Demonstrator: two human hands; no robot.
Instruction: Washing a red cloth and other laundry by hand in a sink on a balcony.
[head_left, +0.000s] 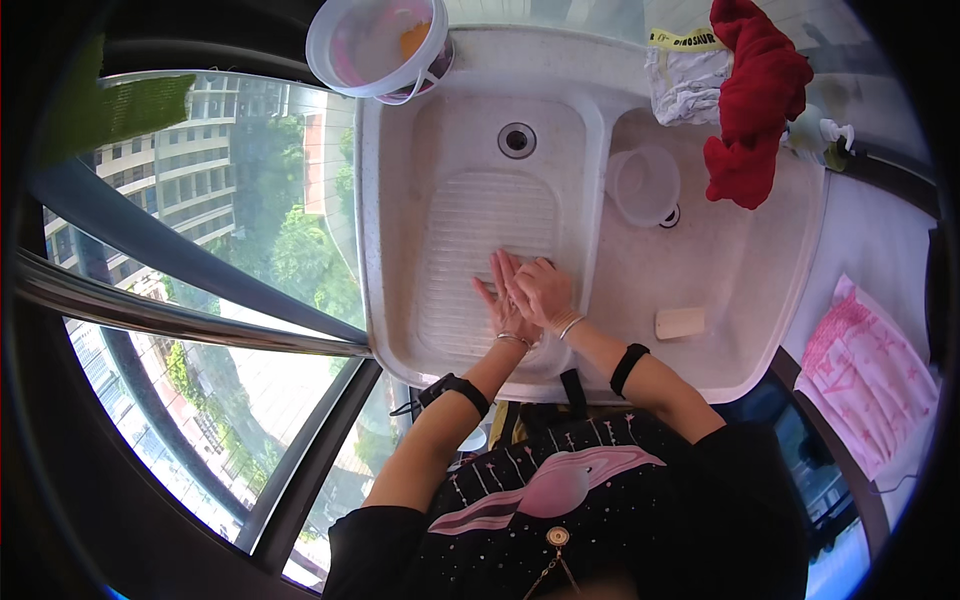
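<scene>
Over the ribbed washboard (487, 217) in the sink's left basin, my left hand (504, 296) is stretched out, its fingers spread. My right hand (547, 289) lies across the left one with its fingers bent, and the two touch. A small dark spot shows just beyond the right knuckles; what it is cannot be made out. The underside of both hands is hidden. In the right basin, a translucent plastic cup (646, 186) leans near the drain, and a tan rectangular block (679, 324) lies lower down.
A white bucket (375, 79) occupies the back left corner. White underwear (686, 86) with a yellow printed waistband and a red cloth (757, 105) hang over the back right rim. Beside them is a pump bottle (817, 133). Right: pink star-patterned fabric (870, 382). Left: a metal rail (187, 315).
</scene>
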